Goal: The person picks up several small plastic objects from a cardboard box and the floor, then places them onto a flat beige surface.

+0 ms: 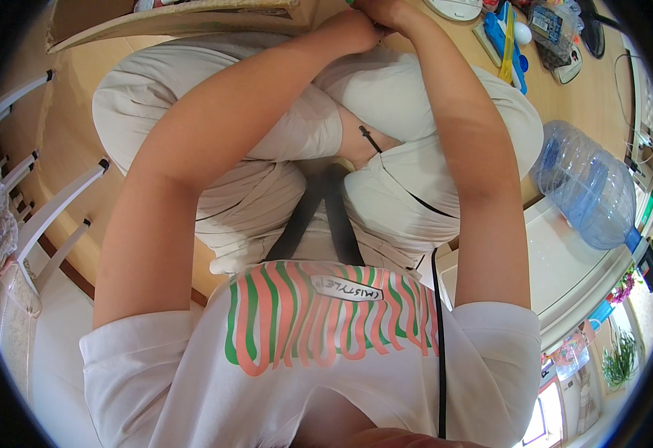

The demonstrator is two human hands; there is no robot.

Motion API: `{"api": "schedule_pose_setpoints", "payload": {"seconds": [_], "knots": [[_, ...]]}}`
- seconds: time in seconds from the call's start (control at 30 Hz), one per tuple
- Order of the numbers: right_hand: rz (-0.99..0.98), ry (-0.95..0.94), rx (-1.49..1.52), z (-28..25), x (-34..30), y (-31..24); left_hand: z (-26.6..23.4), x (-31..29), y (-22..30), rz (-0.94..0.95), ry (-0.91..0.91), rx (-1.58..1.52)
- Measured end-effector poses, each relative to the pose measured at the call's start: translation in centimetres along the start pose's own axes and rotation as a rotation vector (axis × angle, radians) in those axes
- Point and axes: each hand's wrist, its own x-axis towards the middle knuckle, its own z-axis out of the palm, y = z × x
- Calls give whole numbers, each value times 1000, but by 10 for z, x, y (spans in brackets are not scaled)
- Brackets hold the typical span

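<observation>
Head view: taken from above, crossed legs in pale trousers (386, 93) filling the centre.
Left hand (362, 34): at 12 o'clock, at the end of a forearm slanting in from 8 o'clock; partly cut by the upper edge.
Right hand (379, 10): at 12 o'clock, slightly higher, overlapping the left in view; actual contact not certain.
Fingers: hidden or out of frame on both; cannot tell whether spread, pressed together or pinching anything.
Green scrap (350, 3): at 12 o'clock on the upper edge, just beside the right hand; too little showing to identify, cannot tell whether held.
Step in hand: judged as close two-handed handling at the frame limit; exact step not determinable.
Next move: judged to call for steady wrists and a path clear of neighbouring edges.
Carton (184, 20): open at 11 o'clock, near the left hand; judged the likeliest edge to catch that wrist.
Blue tool (494, 33): at 1 o'clock, bunched with a yellow strip (506, 63) and white ball (521, 33); judged easily scattered by an outward swing.
Clear bottle (588, 187): at 3 o'clock, well apart from both hands, near the right knee.
White legs (61, 201): at 9 o'clock, well apart from the left arm.
Open room: mainly above the lap, between the forearms; judged best for drawing back.
</observation>
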Motion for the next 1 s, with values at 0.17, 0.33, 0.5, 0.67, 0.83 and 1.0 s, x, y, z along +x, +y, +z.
{"api": "schedule_pose_setpoints", "payload": {"seconds": [0.17, 0.33, 0.5, 0.67, 0.83, 1.0], "knots": [[-95, -9, -140, 7, 7, 18, 8, 14, -9, -40, -34, 11], [11, 25, 9, 3, 7, -5, 17, 17, -33, -32, 29, -6], [70, 53, 82, -1, 1, -3, -1, -2, 3, -21, 9, -16], [-155, 42, -99, 9, 18, 11, 11, 13, -20, 2, 23, -23], [-110, 62, -10, 12, 15, 13, 11, 14, -8, -104, -2, -5], [-44, 72, 75, 6, 8, -4, 8, 7, -21, -75, 19, -21]]}}
